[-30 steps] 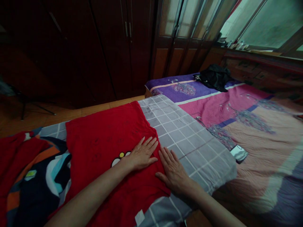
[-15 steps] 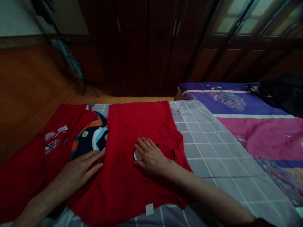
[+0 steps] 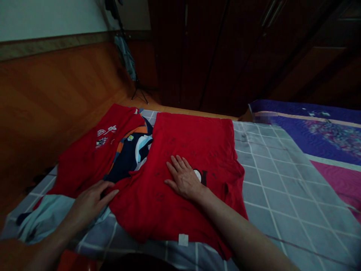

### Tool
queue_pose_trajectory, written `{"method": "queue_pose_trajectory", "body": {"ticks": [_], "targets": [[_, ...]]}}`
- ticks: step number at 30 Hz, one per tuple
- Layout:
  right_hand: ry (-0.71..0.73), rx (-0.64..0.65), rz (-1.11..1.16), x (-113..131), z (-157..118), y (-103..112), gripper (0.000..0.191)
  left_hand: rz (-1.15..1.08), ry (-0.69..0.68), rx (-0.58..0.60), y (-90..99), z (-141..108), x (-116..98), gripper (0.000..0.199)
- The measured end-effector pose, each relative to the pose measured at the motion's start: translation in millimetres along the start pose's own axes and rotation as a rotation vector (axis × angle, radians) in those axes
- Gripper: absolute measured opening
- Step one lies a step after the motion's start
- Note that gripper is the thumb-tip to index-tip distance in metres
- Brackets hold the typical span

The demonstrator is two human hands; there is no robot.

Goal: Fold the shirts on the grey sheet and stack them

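Observation:
A red T-shirt (image 3: pixel 197 135) with faint dark prints, a black-and-white motif and a white tag at its near hem lies spread on the bed. My right hand (image 3: pixel 184 178) rests flat on its middle, fingers spread. At the shirt's left side, my left hand (image 3: pixel 97 197) pinches a corner of the red cloth, which stretches toward it. Just beyond that hand lie a navy garment (image 3: pixel 122 165) with orange and white parts and a second red garment (image 3: pixel 90 150) with white lettering. Light blue cloth (image 3: pixel 53 210) lies beside my left forearm.
The bed has a grey checked sheet (image 3: pixel 270 180). At the right is another bed surface with a purple and pink cover (image 3: pixel 299 131). A dark wardrobe (image 3: pixel 203 56) stands behind, and a thin stand (image 3: pixel 137 88) with hanging cloth is at the back left.
My view has turned left. My right hand has slid left across the shirt, uncovering the black-and-white motif. My left hand now draws the shirt's left corner outward.

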State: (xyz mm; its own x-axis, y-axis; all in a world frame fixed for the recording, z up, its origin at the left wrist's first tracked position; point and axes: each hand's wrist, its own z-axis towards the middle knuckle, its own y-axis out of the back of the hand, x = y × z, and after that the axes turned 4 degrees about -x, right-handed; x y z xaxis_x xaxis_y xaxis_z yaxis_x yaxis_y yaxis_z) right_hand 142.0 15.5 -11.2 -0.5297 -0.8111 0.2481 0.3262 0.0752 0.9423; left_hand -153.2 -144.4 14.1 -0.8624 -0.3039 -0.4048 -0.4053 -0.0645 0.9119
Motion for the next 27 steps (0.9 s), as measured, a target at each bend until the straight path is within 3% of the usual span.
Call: {"method": "queue_pose_trajectory", "body": {"ticks": [4, 10, 12, 15, 19, 21, 27], "targets": [[0.009, -0.001, 0.001, -1, 0, -2, 0.069, -0.162, 0.097, -0.06, 3.5, 7, -8, 0.035], [0.03, -0.004, 0.0, -3, -1, -6, 0.075, -0.876, 0.404, -0.306, 13.9, 5, -18, 0.036], [0.032, 0.001, 0.003, -3, 0, -6, 0.074, -0.982, 0.48, -0.36, 12.3, 2, -15, 0.039], [0.033, 0.012, 0.01, -3, 1, -4, 0.072, -0.787, 0.425, -0.353, 5.9, -2, -11, 0.042], [0.023, 0.038, 0.01, -3, 3, -1, 0.07, -0.356, 0.125, -0.16, -3.9, -5, -12, 0.039], [0.023, 0.06, 0.018, -2, 3, 3, 0.068, -0.253, 0.051, -0.114, -6.1, -5, -13, 0.03], [0.157, 0.145, 0.186, 17, -7, 16, 0.071, -0.463, 0.26, -0.089, -1.8, -5, -7, 0.029]]}}
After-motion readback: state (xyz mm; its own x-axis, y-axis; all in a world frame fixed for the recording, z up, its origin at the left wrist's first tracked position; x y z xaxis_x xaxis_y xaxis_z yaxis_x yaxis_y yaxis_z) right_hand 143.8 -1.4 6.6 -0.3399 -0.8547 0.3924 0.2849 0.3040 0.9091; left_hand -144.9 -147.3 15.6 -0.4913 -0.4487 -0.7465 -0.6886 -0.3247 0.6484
